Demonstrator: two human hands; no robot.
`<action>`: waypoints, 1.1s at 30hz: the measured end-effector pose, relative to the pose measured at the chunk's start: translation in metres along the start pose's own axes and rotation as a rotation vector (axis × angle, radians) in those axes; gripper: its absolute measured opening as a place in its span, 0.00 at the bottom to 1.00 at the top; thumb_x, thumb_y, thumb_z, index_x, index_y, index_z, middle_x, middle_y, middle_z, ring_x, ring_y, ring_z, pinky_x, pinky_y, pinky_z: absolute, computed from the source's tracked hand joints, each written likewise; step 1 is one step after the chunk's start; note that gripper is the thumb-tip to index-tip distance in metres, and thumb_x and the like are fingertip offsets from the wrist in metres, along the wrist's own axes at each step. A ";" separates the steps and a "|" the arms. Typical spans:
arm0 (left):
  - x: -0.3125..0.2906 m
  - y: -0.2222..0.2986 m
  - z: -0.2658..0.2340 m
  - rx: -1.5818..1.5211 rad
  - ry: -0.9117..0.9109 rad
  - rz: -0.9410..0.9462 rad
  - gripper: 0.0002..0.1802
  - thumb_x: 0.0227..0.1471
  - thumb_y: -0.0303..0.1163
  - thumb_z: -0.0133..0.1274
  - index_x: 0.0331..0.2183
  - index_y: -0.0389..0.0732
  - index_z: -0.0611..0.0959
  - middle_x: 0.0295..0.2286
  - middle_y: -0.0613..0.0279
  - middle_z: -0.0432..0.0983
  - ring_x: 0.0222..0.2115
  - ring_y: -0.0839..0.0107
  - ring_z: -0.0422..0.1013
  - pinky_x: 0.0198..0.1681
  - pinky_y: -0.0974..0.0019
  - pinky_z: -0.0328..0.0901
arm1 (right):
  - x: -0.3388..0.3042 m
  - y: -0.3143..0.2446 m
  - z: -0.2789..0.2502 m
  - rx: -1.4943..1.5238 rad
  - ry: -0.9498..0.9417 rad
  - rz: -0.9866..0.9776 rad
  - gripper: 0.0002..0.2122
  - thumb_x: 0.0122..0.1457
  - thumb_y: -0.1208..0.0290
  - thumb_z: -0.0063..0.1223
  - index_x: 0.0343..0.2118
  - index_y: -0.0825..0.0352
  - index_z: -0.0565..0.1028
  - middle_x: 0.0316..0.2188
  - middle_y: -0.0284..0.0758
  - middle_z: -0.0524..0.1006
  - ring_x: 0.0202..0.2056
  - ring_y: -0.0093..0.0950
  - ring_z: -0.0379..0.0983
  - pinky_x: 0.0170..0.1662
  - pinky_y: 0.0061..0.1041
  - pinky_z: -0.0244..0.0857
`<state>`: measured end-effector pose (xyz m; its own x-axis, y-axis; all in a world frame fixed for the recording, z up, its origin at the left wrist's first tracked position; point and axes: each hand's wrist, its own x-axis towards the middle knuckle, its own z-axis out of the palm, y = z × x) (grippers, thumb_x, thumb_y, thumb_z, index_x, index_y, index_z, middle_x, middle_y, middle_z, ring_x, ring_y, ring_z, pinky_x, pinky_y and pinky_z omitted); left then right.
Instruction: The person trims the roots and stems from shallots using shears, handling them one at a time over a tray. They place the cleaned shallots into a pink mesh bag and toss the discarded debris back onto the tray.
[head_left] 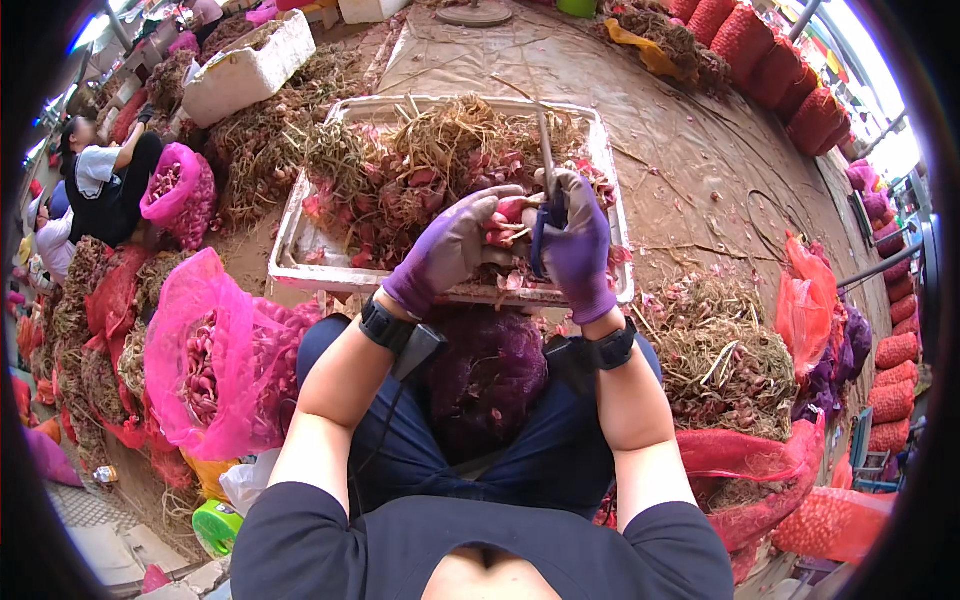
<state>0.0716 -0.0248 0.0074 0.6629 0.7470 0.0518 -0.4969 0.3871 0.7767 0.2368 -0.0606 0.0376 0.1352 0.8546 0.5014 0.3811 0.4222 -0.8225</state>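
My left hand [445, 245], in a purple and grey work glove, is closed on a few pink-red shallots [512, 212] above the near side of a white foam tray [284, 250]. My right hand [580, 245], gloved the same way, grips a pair of scissors [540, 235] by their blue handles. The scissors' metal blades point away from me, beside the shallots. A heap of shallots with dry, straw-coloured tops [440, 150] fills much of the tray. Some of my left fingertips are hidden behind the shallots and the scissors.
At my left stands an open pink mesh bag [200, 370] of trimmed shallots; a purple mesh bag [485, 375] lies between my legs. Dried shallots [725, 370] are piled at my right. Two people sit at far left near a white foam box [250, 75]. Filled red sacks [745, 50] line the far right.
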 end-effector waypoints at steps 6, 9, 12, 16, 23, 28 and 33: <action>-0.003 -0.001 0.004 0.020 -0.018 0.004 0.26 0.62 0.41 0.42 0.58 0.38 0.65 0.46 0.58 0.73 0.39 0.69 0.74 0.41 0.63 0.72 | 0.004 -0.006 -0.008 0.855 0.055 0.543 0.19 0.52 0.79 0.59 0.47 0.70 0.67 0.29 0.31 0.74 0.25 0.15 0.69 0.27 0.15 0.65; -0.001 -0.004 0.001 -0.063 -0.007 0.035 0.25 0.61 0.39 0.44 0.57 0.38 0.66 0.45 0.59 0.73 0.37 0.69 0.74 0.41 0.63 0.72 | 0.005 0.021 -0.011 0.675 0.105 0.473 0.18 0.55 0.80 0.55 0.49 0.67 0.65 0.34 0.32 0.74 0.30 0.20 0.74 0.33 0.17 0.70; 0.001 -0.005 -0.002 -0.137 0.079 0.018 0.23 0.60 0.37 0.47 0.54 0.39 0.69 0.44 0.59 0.75 0.35 0.71 0.75 0.37 0.65 0.73 | 0.006 0.038 -0.007 0.426 0.203 0.382 0.17 0.57 0.80 0.53 0.49 0.65 0.65 0.36 0.33 0.75 0.31 0.19 0.72 0.33 0.16 0.69; -0.007 0.007 -0.006 0.066 0.255 0.146 0.18 0.60 0.36 0.48 0.50 0.40 0.72 0.41 0.61 0.76 0.32 0.75 0.75 0.32 0.71 0.73 | 0.004 0.019 0.003 0.262 0.100 0.133 0.20 0.59 0.82 0.51 0.53 0.62 0.61 0.42 0.37 0.73 0.35 0.17 0.70 0.35 0.16 0.68; -0.014 0.034 0.001 0.341 0.496 0.395 0.19 0.60 0.38 0.49 0.49 0.39 0.73 0.38 0.65 0.76 0.34 0.80 0.74 0.33 0.75 0.72 | -0.009 -0.017 0.008 -0.069 -0.311 0.155 0.27 0.45 0.58 0.68 0.44 0.65 0.67 0.27 0.34 0.72 0.27 0.27 0.70 0.34 0.30 0.65; -0.011 0.033 0.001 0.441 0.500 0.487 0.18 0.60 0.36 0.49 0.48 0.36 0.73 0.37 0.66 0.74 0.34 0.81 0.73 0.35 0.75 0.72 | -0.014 -0.010 0.018 -0.137 -0.226 0.119 0.23 0.46 0.57 0.67 0.39 0.65 0.71 0.24 0.36 0.70 0.25 0.32 0.67 0.32 0.29 0.63; -0.013 0.034 0.009 0.394 0.454 0.496 0.17 0.60 0.32 0.49 0.48 0.35 0.72 0.37 0.65 0.74 0.33 0.82 0.72 0.35 0.75 0.73 | -0.014 -0.010 0.018 -0.162 -0.175 0.091 0.23 0.45 0.56 0.68 0.39 0.65 0.72 0.23 0.35 0.70 0.24 0.31 0.67 0.31 0.28 0.63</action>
<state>0.0512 -0.0264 0.0385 0.0789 0.9636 0.2554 -0.3835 -0.2071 0.9000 0.2150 -0.0714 0.0342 0.0204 0.9322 0.3613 0.5181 0.2993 -0.8013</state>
